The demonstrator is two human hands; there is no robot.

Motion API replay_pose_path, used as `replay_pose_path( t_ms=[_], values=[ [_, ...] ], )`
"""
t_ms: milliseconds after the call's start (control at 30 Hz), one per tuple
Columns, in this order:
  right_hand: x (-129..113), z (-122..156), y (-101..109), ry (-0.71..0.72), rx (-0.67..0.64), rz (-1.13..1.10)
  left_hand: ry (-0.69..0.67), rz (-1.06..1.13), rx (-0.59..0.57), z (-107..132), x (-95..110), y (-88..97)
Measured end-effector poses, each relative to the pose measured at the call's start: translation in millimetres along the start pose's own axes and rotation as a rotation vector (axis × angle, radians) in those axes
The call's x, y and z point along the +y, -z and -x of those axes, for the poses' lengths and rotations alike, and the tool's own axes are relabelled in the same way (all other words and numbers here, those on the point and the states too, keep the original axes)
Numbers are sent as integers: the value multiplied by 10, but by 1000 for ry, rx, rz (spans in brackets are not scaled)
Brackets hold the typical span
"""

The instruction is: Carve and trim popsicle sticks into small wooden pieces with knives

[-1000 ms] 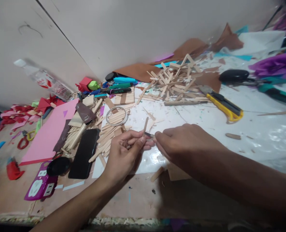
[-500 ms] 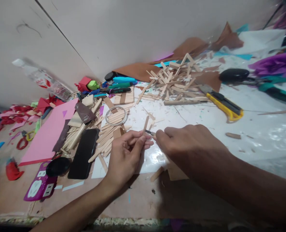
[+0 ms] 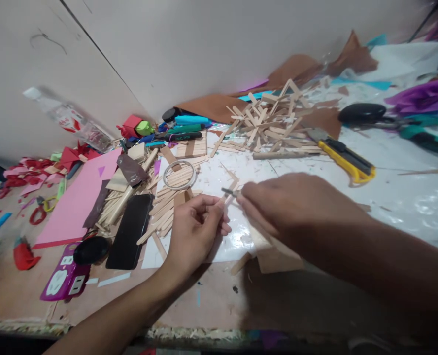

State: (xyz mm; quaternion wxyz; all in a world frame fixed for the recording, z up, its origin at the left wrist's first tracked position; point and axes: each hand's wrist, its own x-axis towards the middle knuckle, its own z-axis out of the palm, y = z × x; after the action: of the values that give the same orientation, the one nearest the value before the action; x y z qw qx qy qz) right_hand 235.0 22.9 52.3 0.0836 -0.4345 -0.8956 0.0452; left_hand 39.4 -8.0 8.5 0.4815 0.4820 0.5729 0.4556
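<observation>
My left hand [image 3: 194, 231] is closed, pinching a thin wooden craft stick [image 3: 230, 190] that points up and away from me. My right hand [image 3: 288, 204] is closed round a small dark-tipped tool [image 3: 227, 191]; its tip meets the stick just above my left fingers. Both hands hover over a white plastic sheet [image 3: 307, 170] on the table. A flat piece of wood [image 3: 274, 259] lies under my right wrist.
Loose craft sticks are piled at the back [image 3: 270, 123] and beside a black phone [image 3: 130, 231]. A tape ring [image 3: 179, 175], a yellow utility knife [image 3: 346, 159], markers [image 3: 184, 129], pink paper [image 3: 80, 197] and a purple power strip [image 3: 64, 277] lie around. A wall rises behind.
The stick is now much shorter than before. My right hand has shifted slightly up and away with the tool; the view has tilted a little.
</observation>
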Motion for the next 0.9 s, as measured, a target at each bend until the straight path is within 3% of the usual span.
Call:
replay_pose_path(
  t_ms=[100, 233, 333, 467, 633, 800, 900],
  values=[
    [77, -53, 77, -75, 54, -35, -17, -67, -2, 4, 17, 12],
    [140, -76, 47, 20, 124, -161, -38, -171, -19, 27, 42, 27],
    [154, -72, 9, 43, 149, -277, -60, -183, -107, 60, 55, 37],
    [189, -73, 53, 73, 92, -360, -51, -91, -196, 94, 61, 51],
    [264, -57, 119, 145, -36, -536, 74, 100, -299, 112, 137, 54],
    [220, -50, 81, 21, 0, -735, 91, 180, -324, 144, 188, 43],
    [127, -50, 26, -64, -64, -884, 102, 186, -339, 160, 178, 39]
  ],
)
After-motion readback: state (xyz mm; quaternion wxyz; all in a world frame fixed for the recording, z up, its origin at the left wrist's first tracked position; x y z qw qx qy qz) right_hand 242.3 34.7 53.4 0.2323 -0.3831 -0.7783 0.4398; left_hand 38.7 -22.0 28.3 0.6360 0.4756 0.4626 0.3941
